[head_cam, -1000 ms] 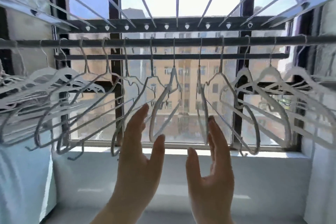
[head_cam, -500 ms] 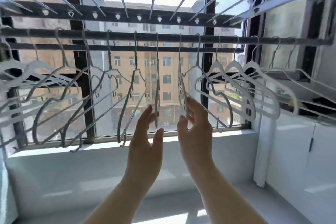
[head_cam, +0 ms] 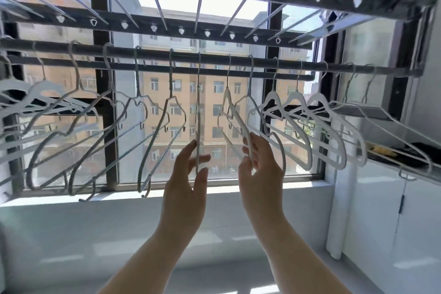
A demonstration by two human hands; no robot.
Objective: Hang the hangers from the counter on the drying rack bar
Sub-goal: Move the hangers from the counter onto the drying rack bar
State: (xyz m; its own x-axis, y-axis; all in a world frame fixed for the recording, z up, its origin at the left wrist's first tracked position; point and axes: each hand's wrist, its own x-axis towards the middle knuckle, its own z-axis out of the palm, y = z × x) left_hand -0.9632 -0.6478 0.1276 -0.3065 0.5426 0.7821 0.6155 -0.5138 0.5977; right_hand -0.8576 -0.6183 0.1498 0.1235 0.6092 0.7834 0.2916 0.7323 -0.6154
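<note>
**A:** From the head view I see a bright window [head_cam: 128, 141] with an orange-brown block of flats beyond it and a white sill below. Where are the hangers?

**B:** They hang in a long row on the drying rack bar [head_cam: 152, 52], high above the fingertips, with their hooks over it. Wire ones spread out to the left of the left fingers. Chunkier white ones hang to the right of the right fingers.

**A:** And the hands?

**B:** The left hand [head_cam: 187, 181] is raised, its fingers nearly straight and slightly spread. A thin hanger [head_cam: 197, 122], seen edge-on, hangs down between its thumb and fingers. They touch or nearly touch it, but I see no closed grip. The right hand [head_cam: 260, 172] has its fingers curled round the lower arm of a white hanger [head_cam: 235, 114], just beside the thin one.

**A:** So the step is spacing them out?

**B:** I judge so. Guide each hanger gently from its lower end, so the hook slides along the bar rather than lifting off. Turn both to match their neighbours and leave a gap. Let go only when they hang quietly, or the swing may tangle the wire arms.

**A:** Is anything left on the counter [head_cam: 415, 150]?

**B:** It lies far to the right of the right fingers, half hidden behind hangers, so I cannot tell.
</note>
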